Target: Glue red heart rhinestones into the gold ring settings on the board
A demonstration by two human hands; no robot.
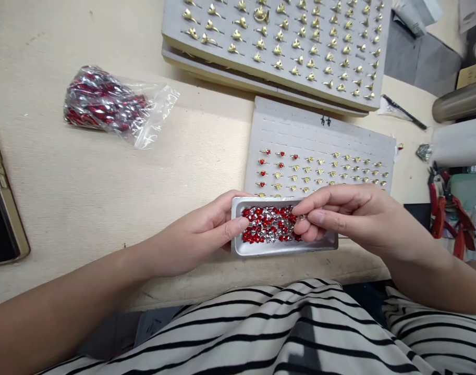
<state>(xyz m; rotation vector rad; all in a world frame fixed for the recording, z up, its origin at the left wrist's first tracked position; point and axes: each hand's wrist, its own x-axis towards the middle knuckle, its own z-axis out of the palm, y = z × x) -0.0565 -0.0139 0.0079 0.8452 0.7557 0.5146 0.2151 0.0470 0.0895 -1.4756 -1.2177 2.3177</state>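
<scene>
Pale wooden tabletop (124, 177) lies below a rectangular silver metal tray (284, 252) of red-and-silver gems (267, 224); left hand (208, 225) clasps its left end, right hand (351, 216) pinches a small silvery piece (303, 216) over it.

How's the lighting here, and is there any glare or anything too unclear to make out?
Head view: bright light on the table; head view: white glints on the plastic bag and stones; head view: a dark, shadow-like patch on the striped clothing; head view: the small piece in the right hand is unclear.
</scene>
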